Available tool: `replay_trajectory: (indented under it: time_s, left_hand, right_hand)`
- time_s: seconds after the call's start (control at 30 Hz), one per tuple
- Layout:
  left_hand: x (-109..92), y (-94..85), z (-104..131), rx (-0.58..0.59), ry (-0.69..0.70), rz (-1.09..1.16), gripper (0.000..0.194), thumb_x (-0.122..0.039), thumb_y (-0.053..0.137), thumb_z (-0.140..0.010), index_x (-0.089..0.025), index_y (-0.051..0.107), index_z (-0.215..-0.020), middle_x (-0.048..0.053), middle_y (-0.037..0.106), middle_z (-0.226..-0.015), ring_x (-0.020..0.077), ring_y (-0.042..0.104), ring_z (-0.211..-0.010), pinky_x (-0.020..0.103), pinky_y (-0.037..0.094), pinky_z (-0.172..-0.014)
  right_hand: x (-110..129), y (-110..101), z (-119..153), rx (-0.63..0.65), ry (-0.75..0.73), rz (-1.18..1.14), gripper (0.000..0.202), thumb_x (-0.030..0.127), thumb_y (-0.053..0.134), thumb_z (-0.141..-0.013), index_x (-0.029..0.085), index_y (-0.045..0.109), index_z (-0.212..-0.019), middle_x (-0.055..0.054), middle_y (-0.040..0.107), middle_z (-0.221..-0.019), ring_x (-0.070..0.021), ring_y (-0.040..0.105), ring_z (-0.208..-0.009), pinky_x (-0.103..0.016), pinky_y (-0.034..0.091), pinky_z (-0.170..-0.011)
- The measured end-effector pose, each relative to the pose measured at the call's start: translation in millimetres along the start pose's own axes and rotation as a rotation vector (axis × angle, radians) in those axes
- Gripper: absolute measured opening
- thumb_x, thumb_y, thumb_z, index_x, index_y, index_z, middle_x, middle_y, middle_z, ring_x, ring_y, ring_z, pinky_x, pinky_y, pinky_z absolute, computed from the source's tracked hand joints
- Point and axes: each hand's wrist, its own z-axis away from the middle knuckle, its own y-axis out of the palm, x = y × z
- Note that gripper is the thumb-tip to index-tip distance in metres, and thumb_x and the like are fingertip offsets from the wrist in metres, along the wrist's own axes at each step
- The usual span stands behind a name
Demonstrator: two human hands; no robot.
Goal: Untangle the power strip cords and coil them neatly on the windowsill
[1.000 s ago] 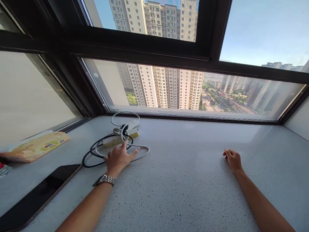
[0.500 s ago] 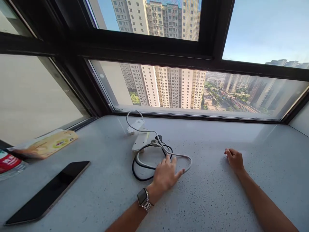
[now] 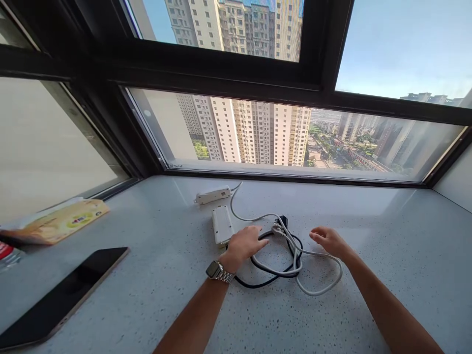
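My left hand (image 3: 245,243), with a watch (image 3: 218,270) on its wrist, is over the left side of the tangled cables, fingers apart and pointing right. Beside its fingertips lie a black cable (image 3: 258,285) and a white cable (image 3: 317,293) in loops, with a white plug (image 3: 277,229) and a black plug (image 3: 282,221) at their top. My right hand (image 3: 329,241) is right of the plugs, its fingers curled; whether they hold anything is hidden. One white power strip (image 3: 222,225) touches or nears my left hand; another (image 3: 213,195) lies behind it.
On the left of the speckled white sill (image 3: 147,305) lie a dark tablet (image 3: 66,300), a yellow tissue pack (image 3: 70,221) and a bottle (image 3: 9,255) with a red label. A black-framed window (image 3: 236,86) stands behind.
The cables and plugs have shifted right, and both power strips have turned. My left hand has moved up and slightly left of the loops. My right hand has come left, nearer the cables.
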Motion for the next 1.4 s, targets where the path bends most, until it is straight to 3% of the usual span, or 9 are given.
replay_trajectory:
  time_s: [0.2,0.37,0.57,0.7,0.9,1.07,1.2,1.3,1.4]
  left_hand:
    - [8.5,31.4,-16.1,-0.016,-0.01,0.11,0.015,-0.018,0.056,-0.073,-0.015,0.062,-0.086,0.013,0.066,-0.096,0.0279,0.061,-0.093,0.033,0.043,-0.075]
    - [11.6,38.1,-21.8,0.064,0.009,0.404,0.008,-0.019,0.052,-0.072,-0.018,0.049,-0.065,0.003,0.06,-0.065,0.0194,0.06,-0.065,0.027,0.039,-0.058]
    - [6.7,39.9,-20.6,0.223,-0.058,0.876,0.01,-0.025,0.049,-0.075,-0.018,0.05,-0.083,-0.008,0.046,-0.049,0.0108,0.046,-0.038,0.021,0.033,-0.041]
    - [2.1,37.1,-20.8,0.219,-0.089,1.11,0.021,-0.034,0.058,-0.071,-0.017,0.052,-0.082,-0.01,0.039,-0.049,0.0063,0.037,-0.034,0.018,0.024,-0.037]
    - [-0.8,39.1,-23.0,0.149,-0.133,1.392,0.03,-0.045,0.055,-0.072,-0.019,0.04,-0.069,-0.009,0.036,-0.052,0.0029,0.028,-0.033,0.018,0.022,-0.036]
    - [2.0,41.9,-22.8,0.168,-0.096,1.473,0.04,-0.056,0.059,-0.072,-0.019,0.047,-0.078,-0.012,0.027,-0.048,0.0025,0.018,-0.031,0.017,0.015,-0.034]
    - [4.9,43.0,-22.5,0.217,-0.017,1.457,0.043,-0.055,0.068,-0.067,-0.018,0.052,-0.081,-0.013,0.023,-0.046,0.0023,0.016,-0.032,0.017,0.011,-0.034]
    - [4.6,41.4,-20.7,0.244,0.018,1.439,0.041,-0.053,0.07,-0.067,-0.017,0.055,-0.082,-0.013,0.024,-0.047,0.0025,0.016,-0.033,0.017,0.013,-0.033]
    - [2.5,37.8,-18.9,0.233,0.028,1.423,0.038,-0.048,0.066,-0.071,-0.016,0.059,-0.09,-0.013,0.022,-0.047,0.0031,0.015,-0.034,0.018,0.016,-0.034]
  right_hand:
    - [45.6,47.9,-22.8,-0.066,-0.008,0.242,0.054,0.062,0.065,-0.071,0.02,0.067,-0.104,-0.011,0.072,-0.093,-0.027,0.065,-0.085,-0.031,0.043,-0.063]
    - [49.0,73.4,-29.3,-0.119,-0.035,0.371,0.045,0.046,0.07,-0.072,0.017,0.065,-0.107,-0.016,0.068,-0.105,-0.0332,0.059,-0.101,-0.038,0.044,-0.076]
    - [32.8,73.5,-25.4,-0.2,-0.23,0.104,0.053,0.034,0.069,-0.072,0.02,0.059,-0.122,-0.01,0.068,-0.107,-0.0269,0.058,-0.099,-0.04,0.044,-0.086]
    - [29.5,73.6,-22.7,-0.132,-0.33,-0.089,0.056,0.028,0.07,-0.066,0.021,0.059,-0.12,-0.005,0.069,-0.101,-0.0208,0.059,-0.088,-0.035,0.046,-0.082]
    - [27.4,66.7,-22.8,-0.021,-0.35,-0.167,0.036,0.024,0.064,-0.066,0.021,0.066,-0.102,0.002,0.063,-0.075,-0.0134,0.053,-0.067,-0.027,0.045,-0.068]
    - [29.4,61.1,-24.2,0.075,-0.332,-0.368,0.039,0.035,0.069,-0.067,0.021,0.061,-0.103,-0.001,0.064,-0.083,-0.0113,0.051,-0.063,-0.026,0.045,-0.062]
    - [39.4,63.3,-25.4,-0.036,-0.313,-0.433,0.057,0.045,0.068,-0.071,0.023,0.053,-0.121,-0.004,0.062,-0.1,-0.01,0.051,-0.063,-0.025,0.044,-0.061]
    - [47.3,65.9,-26.2,-0.069,-0.347,-0.359,0.045,0.042,0.066,-0.074,0.024,0.061,-0.115,-0.006,0.062,-0.107,-0.0122,0.054,-0.071,-0.026,0.044,-0.066]
    - [50.4,64.2,-26.5,-0.088,-0.335,-0.355,0.027,0.037,0.063,-0.075,0.022,0.069,-0.097,-0.004,0.066,-0.092,-0.0139,0.054,-0.071,-0.026,0.044,-0.063]
